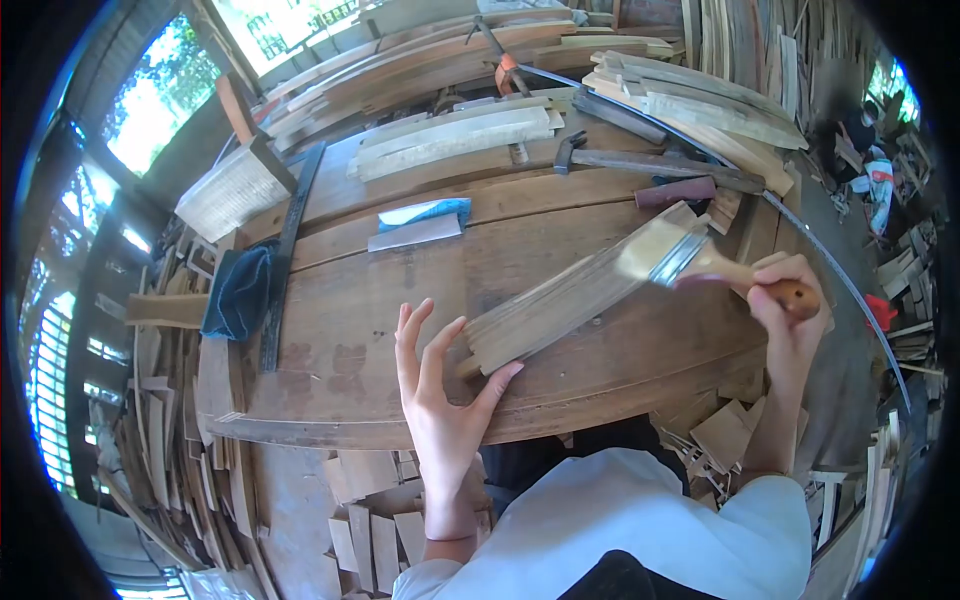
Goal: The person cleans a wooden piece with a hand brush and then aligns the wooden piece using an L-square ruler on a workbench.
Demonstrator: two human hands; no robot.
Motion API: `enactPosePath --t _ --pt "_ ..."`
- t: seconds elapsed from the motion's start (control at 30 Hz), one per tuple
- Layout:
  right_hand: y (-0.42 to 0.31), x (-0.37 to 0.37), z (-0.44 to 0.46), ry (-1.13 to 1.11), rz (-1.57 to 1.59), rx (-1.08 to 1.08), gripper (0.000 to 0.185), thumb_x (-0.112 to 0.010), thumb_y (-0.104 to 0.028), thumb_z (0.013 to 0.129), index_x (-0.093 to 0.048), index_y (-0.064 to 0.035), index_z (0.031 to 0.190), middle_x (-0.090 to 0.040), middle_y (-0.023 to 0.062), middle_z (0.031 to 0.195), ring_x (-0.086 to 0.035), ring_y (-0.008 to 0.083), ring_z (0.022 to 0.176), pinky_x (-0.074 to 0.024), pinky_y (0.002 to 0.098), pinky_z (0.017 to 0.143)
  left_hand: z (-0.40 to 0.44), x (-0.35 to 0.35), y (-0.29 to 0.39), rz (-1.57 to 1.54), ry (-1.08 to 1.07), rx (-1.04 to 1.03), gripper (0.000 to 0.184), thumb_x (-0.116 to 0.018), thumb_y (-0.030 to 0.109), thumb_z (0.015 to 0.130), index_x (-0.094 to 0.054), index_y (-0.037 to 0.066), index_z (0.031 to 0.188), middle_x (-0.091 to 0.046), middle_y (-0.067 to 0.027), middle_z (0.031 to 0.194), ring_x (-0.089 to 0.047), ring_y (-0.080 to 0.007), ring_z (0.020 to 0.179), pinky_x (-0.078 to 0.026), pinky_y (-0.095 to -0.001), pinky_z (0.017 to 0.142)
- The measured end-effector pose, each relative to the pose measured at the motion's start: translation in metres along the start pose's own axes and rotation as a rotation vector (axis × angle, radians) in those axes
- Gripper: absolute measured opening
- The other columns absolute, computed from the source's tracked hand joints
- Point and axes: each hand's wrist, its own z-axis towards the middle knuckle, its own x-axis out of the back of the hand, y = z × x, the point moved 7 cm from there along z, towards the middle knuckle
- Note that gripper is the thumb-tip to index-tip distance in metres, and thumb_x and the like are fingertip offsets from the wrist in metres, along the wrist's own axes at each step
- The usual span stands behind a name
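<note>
Right hand [790, 300]: closed, fingers and thumb gripping the wooden handle of a flat paintbrush [677, 260]. Brush: pale bristles, metal band, orange-brown handle end with a hole; held tilted, bristles at the far end of a wooden board [560, 300]; whether they press on it cannot be told.

Left hand [440, 405]: open, two fingers raised and spread, thumb held apart from them. It stands at the near left end of the board, forefinger and thumb close to its corners; contact is not clear.

Board: long, pale brown, with lengthwise lines; lies slantwise on the workbench [350, 370], between the hands.

Beyond the board: one folded sheet [425, 222], blue and whitish, flat on the bench. One brown cylindrical piece [675, 193], near the board's far end. One hammer [670, 170], wooden handle, dark head to the left. One group of pale wood strips [455, 140], side by side, towards the back.

Left side of bench: one long dark bar [290, 260]; dark blue cloth [240, 290], bunched, just beside it.

Far right, in the background: one other person [862, 125], well apart from the bench.
</note>
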Motion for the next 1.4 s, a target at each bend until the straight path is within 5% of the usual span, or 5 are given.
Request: enactPosePath --t 0.13,0.5,0.83,1.17,1.4 --pt "0.004 0.004 -0.003 0.114 -0.043 0.036 0.016 -0.066 0.005 0.084 -0.060 -0.0006 0.097 -0.059 0.0063 0.096 -0.058 0.0112 0.087 -0.0451 0.0215 0.076 -0.001 0.000 -0.001 -0.009 0.009 0.009 0.058 -0.090 0.022 0.065 -0.065 0.007 0.115 -0.047 -0.0136 0.141 -0.038 -0.0400 0.138 -0.038 -0.0531 0.109" --pt "-0.040 -0.096 -0.034 -0.416 0.271 0.276 0.027 -0.080 -0.003 0.072 -0.066 -0.0007 0.096 -0.067 0.0151 0.088 -0.067 0.0186 0.074 -0.0496 0.0258 0.061 -0.002 -0.001 -0.004 -0.014 -0.003 -0.002 0.058 -0.090 0.021 0.064 -0.065 0.006 0.114 -0.049 -0.0122 0.140 -0.039 -0.0386 0.138 -0.038 -0.0517 0.109" --pt "0.015 0.011 -0.007 0.225 -0.069 -0.007 0.015 -0.068 0.006 0.082 -0.062 0.0010 0.095 -0.061 0.0059 0.095 -0.059 0.0124 0.086 -0.0450 0.0229 0.077 -0.002 0.000 -0.001 -0.010 0.013 0.028 0.058 -0.090 0.021 0.063 -0.066 0.006 0.113 -0.051 -0.0116 0.138 -0.042 -0.0383 0.135 -0.039 -0.0515 0.108" --pt "-0.039 -0.105 -0.046 -0.347 0.264 0.275 0.029 -0.082 -0.005 0.073 -0.065 -0.0025 0.097 -0.066 0.0150 0.090 -0.066 0.0213 0.076 -0.0511 0.0286 0.062 -0.002 -0.001 -0.003 -0.047 -0.005 0.035 0.057 -0.087 0.010 0.063 -0.066 0.006 0.116 -0.050 -0.0123 0.139 -0.042 -0.0371 0.136 -0.038 -0.0510 0.110" --pt "-0.019 -0.080 -0.041 -0.292 0.269 0.148 0.027 -0.080 -0.001 0.070 -0.067 -0.0048 0.094 -0.067 0.0148 0.092 -0.067 0.0195 0.078 -0.0506 0.0278 0.064 -0.002 -0.001 -0.004 -0.047 -0.014 0.028 0.056 -0.086 0.009 0.065 -0.066 0.006 0.118 -0.050 -0.0127 0.139 -0.046 -0.0347 0.133 -0.039 -0.0483 0.110"
